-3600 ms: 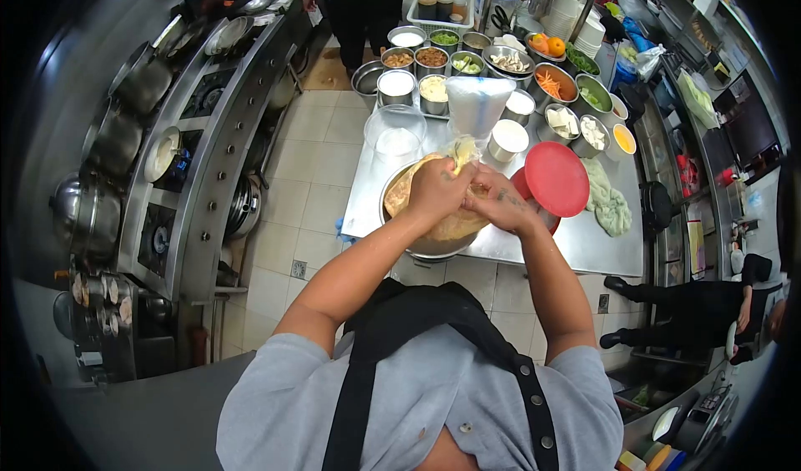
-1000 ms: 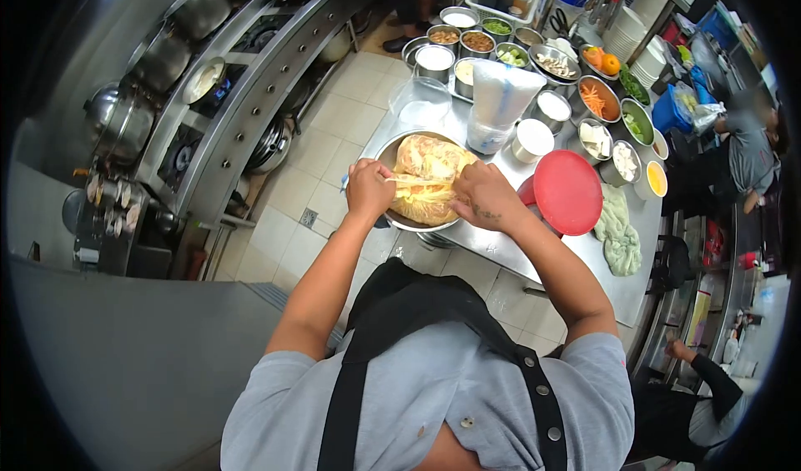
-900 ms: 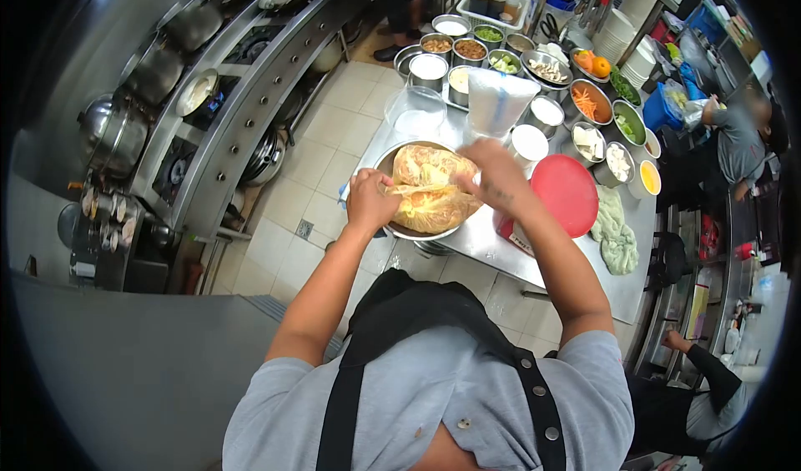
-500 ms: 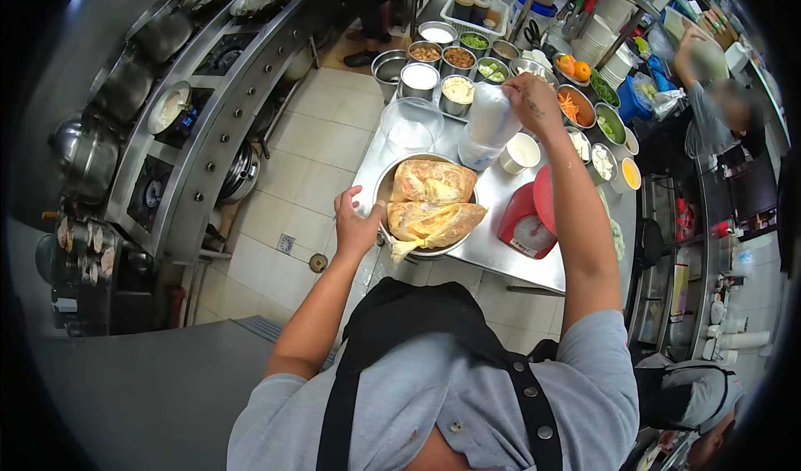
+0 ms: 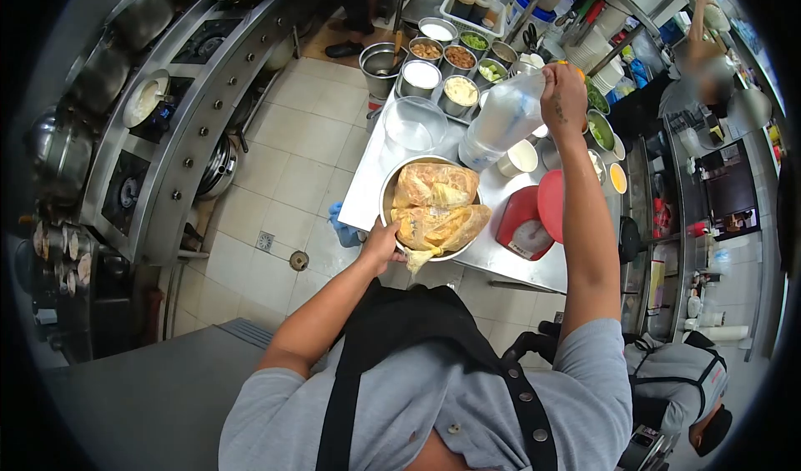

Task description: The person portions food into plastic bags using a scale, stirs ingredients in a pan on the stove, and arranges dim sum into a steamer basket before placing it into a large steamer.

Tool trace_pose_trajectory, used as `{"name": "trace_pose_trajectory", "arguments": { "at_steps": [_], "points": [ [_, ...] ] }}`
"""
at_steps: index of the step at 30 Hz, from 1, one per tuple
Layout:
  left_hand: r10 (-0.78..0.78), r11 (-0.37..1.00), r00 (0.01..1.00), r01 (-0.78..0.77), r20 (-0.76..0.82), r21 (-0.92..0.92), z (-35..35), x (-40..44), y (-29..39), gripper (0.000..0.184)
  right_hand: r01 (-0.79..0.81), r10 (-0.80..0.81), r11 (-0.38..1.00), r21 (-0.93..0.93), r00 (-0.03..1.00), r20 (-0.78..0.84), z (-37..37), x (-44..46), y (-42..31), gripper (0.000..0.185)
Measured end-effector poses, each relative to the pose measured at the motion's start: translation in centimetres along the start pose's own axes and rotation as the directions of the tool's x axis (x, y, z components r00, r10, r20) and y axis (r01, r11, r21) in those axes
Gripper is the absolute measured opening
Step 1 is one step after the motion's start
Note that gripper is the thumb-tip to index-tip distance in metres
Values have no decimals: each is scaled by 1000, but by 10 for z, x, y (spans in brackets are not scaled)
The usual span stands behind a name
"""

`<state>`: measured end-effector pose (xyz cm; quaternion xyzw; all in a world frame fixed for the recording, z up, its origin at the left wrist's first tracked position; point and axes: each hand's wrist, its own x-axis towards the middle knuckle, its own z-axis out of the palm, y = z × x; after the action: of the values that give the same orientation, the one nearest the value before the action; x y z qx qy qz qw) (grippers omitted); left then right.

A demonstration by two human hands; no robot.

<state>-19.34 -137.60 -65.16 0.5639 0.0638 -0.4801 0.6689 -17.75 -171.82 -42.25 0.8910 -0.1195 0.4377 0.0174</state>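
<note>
A round metal bowl (image 5: 386, 189) sits at the near edge of the steel table, holding two tied clear bags (image 5: 438, 221) of yellowish-orange food. My left hand (image 5: 384, 246) is closed on the bowl's near left rim, beside the knotted end of the lower bag. Up to the right, my right hand (image 5: 566, 100) pinches the top of a tall clear plastic bag (image 5: 507, 112) and pulls it up at a slant. The lower end of that bag is near the table, and I cannot make out clearly what is inside. A clear plastic tub (image 5: 415, 125) stands left of it.
A red kitchen scale (image 5: 524, 229) and a white cup (image 5: 521, 158) stand right of the bowl. Metal containers of chopped ingredients (image 5: 460, 91) fill the table's far side. A stove (image 5: 188, 129) runs along the left. Other people (image 5: 672, 379) are at the right and far side.
My left hand has moved from beside the bowl onto its rim. My right hand has moved up and right, stretching the clear bag taller. The view has shifted slightly.
</note>
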Motion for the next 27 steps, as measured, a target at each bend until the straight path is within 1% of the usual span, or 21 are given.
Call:
{"name": "trace_pose_trajectory", "arguments": {
  "at_steps": [3,6,10,12,13,14,16,17,18,19,20,21,22,23,24,25,26,27],
  "points": [
    [-8,1000,1000,8,14,-12,1,2,0,47,15,-15,1000,3,998,-59,-7,13,2,9],
    [-19,1000,999,19,37,-4,2,6,-1,48,-20,20,1000,-1,991,-132,-22,33,-1,12],
    [0,1000,1000,1,26,-21,8,13,-6,47,-158,166,986,52,952,-258,-66,64,-12,19],
    [-20,998,999,23,48,-61,11,19,-8,47,-301,367,913,276,901,-232,-103,73,-33,23],
    [-32,996,998,36,58,-82,14,14,-4,48,-244,361,882,403,899,-248,-111,75,-23,25],
    [-48,999,999,48,8,26,15,9,3,50,-257,414,824,505,881,-228,-114,70,-21,25],
    [-73,967,992,95,-99,238,23,-24,33,55,-278,515,671,688,841,-163,-126,49,-22,23],
    [294,905,924,-187,-246,383,17,-18,21,61,-318,567,529,787,822,-49,-124,30,-30,23],
    [632,726,710,-400,-311,560,9,-11,11,67,-400,586,402,824,804,104,-114,5,-32,24],
    [714,680,670,-594,-204,431,11,-29,27,72,-507,603,464,727,782,160,-107,-20,-48,25],
    [792,606,600,-748,-116,269,19,-52,49,77,-594,607,363,718,735,302,-94,-46,-57,24],
    [785,619,616,-784,-60,51,25,-63,60,71,-633,575,380,675,733,363,-68,-78,-60,23],
    [786,610,619,-774,1,-169,30,-70,70,66,-693,640,263,672,646,416,-52,-102,-82,22],
    [793,580,606,-720,62,-382,36,-77,76,60,-725,671,56,686,536,512,-41,-122,-101,21],
    [750,646,661,-721,33,-252,37,-84,81,51,-715,635,-39,698,522,570,-10,-153,-101,21],
    [705,703,709,-701,-7,-120,34,-90,85,42,-669,597,-70,740,566,568,6,-174,-109,21],
    [658,752,751,-659,-55,11,35,-97,89,34,-692,519,-114,713,571,636,-1,-176,-118,23],
    [682,722,702,-692,-205,30,44,-102,92,17,-715,434,-153,682,571,697,-14,-174,-127,24]
  ]
}}
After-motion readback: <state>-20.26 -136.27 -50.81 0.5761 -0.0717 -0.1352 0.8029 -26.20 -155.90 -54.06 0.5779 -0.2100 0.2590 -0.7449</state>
